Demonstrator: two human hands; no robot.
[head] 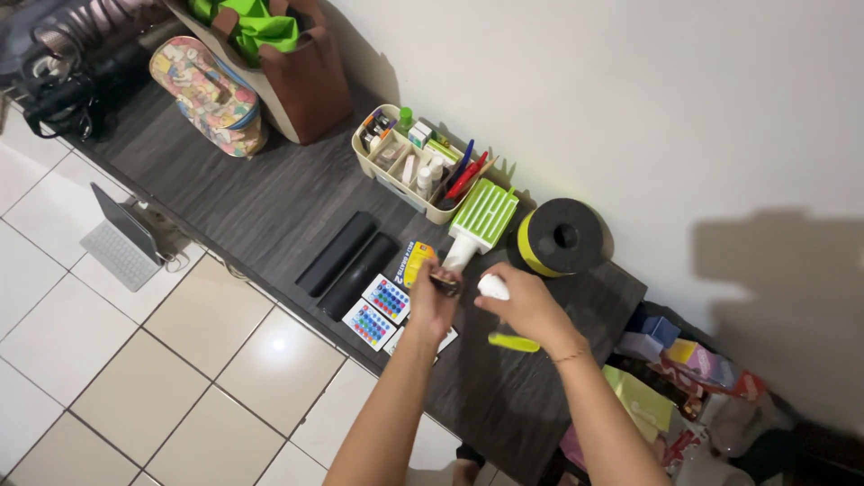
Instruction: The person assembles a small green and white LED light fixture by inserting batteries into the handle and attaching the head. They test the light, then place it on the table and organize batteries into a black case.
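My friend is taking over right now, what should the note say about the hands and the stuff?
Left hand: closed on a small dark object, over the remote cards.
Right hand: gripping a small white object.
On the dark table: a yellow-green pen under the right hand, a green-and-white brush, two black cylinders, an organizer tray.
Done: both items picked up.
Left: both remain unplaced.

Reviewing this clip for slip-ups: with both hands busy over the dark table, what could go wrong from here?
1. The left hand pinches a small dark item and the right hand a small white one above the table; either might drop.
2. The remote cards lie near the table's front edge, under the left forearm; a brush could push them onto the floor.
3. The yellow-green pen lies loose below the right wrist and may roll.
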